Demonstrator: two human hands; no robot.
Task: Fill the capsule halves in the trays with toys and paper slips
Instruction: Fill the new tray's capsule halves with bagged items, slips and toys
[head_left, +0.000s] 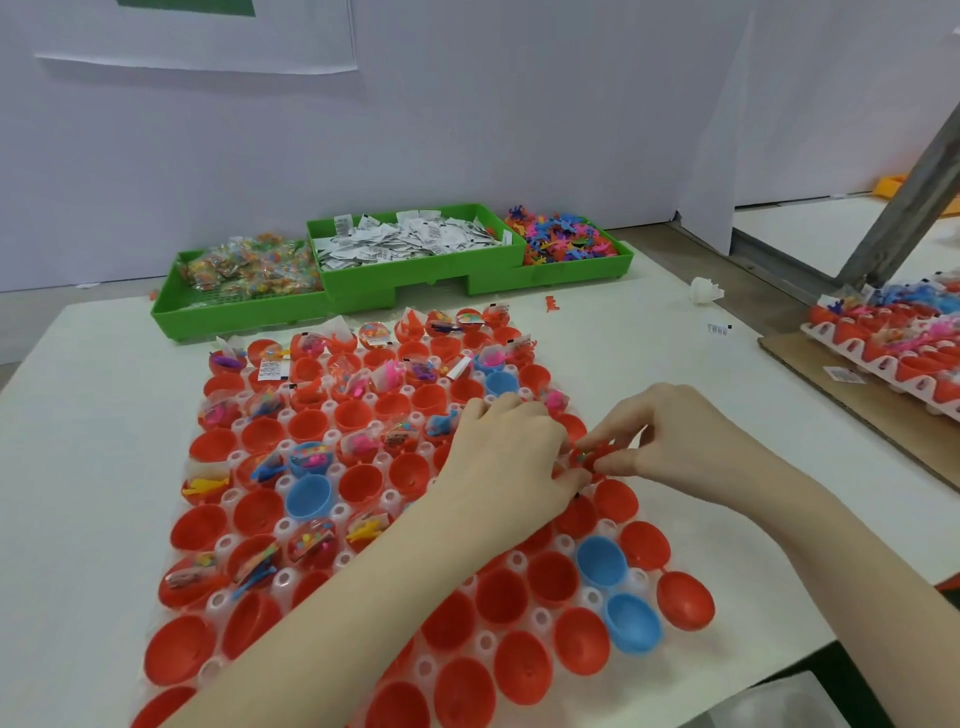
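A clear tray (284, 579) full of red and a few blue capsule halves (307, 496) covers the table in front of me. Several halves at the far and left side hold toys and paper slips; the near ones are bare. My left hand (506, 454) and my right hand (670, 434) meet over the tray's right-middle part. Both pinch a small red toy (584, 460) between their fingertips, just above a red half. What my left palm holds beneath is hidden.
Three green bins stand at the back: bagged toys (249, 267), paper slips (405, 239), loose coloured figures (563, 236). A second filled tray (893, 343) sits on cardboard at the right. A stray red toy (551, 303), a slip (718, 328) and a white scrap (704, 291) lie on the table.
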